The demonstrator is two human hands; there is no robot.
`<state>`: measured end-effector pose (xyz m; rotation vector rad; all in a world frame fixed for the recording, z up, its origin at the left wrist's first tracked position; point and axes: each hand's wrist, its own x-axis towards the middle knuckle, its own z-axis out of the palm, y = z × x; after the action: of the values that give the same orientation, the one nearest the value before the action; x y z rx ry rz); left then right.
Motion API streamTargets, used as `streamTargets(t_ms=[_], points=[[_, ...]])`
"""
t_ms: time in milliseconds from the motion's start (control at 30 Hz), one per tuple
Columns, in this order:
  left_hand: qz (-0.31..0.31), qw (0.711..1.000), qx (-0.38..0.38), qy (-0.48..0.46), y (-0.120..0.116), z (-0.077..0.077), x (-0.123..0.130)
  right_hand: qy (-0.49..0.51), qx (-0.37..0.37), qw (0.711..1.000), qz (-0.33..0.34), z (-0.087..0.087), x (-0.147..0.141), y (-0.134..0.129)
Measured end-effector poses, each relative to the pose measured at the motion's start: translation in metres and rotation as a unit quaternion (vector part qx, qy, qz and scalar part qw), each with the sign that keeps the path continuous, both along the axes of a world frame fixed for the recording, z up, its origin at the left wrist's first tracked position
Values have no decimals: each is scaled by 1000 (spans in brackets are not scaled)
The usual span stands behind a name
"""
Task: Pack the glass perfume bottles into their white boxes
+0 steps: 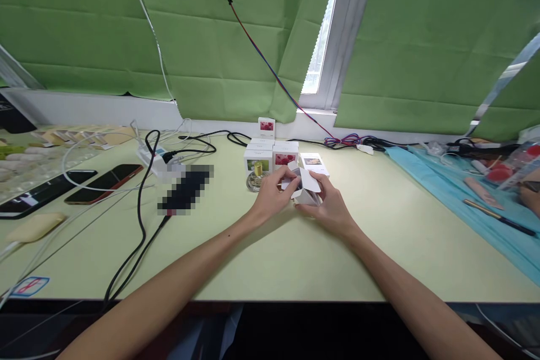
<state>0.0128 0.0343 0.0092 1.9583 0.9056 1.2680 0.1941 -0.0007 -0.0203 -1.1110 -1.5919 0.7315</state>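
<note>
A small white cardboard box (pixel 311 181) is tilted in front of me, its end flaps standing up. My right hand (pixel 333 207) is wrapped around the box from the right side. At the raised flaps, my left hand (pixel 272 194) has its thumb and fingers bent together on the box's opening. What lies inside the box is hidden. Just left of my left hand stands a glass bottle with a gold cap (pixel 258 169). Behind the hands are several white boxes with printed pictures, such as one with a red picture (pixel 286 152) and one lying flat (pixel 314 163).
To the left lie phones (pixel 103 184), a pixelated dark device (pixel 185 190), a power strip (pixel 154 160) and looping cables (pixel 141 208). On the right, a blue sheet (pixel 455 185) carries a black-and-gold pen (pixel 500 216) and other items. Another person's hand (pixel 530 197) shows at the right edge.
</note>
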Motion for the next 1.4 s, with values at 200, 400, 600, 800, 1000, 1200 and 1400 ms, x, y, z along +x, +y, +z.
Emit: streamTargets(t_ms=[200,400,600,800,1000,1200,1400], points=[[-3,1000,2,12,-1,2,0,-1,-5,1000,-7,1,0,0],[-13,1000,-15,13,-4,6,1,-10,-3,1000,-14,-1,1,0],[-15,1000,-18,14,-4,5,1,-6,0,1000,-13,-2,1,1],[-18,1000,-12,9,-4,4,1,1,11,1000,-10,-3,1,1],[-14,1000,16,13,-6,3,2,8,12,1000,-16,-4,1,3],[-24,996,82,27,-12,5,3,48,2,999,-10,-2,-1,1],[-35,993,96,51,-13,-3,0,60,-3,998,2,1,-2,0]])
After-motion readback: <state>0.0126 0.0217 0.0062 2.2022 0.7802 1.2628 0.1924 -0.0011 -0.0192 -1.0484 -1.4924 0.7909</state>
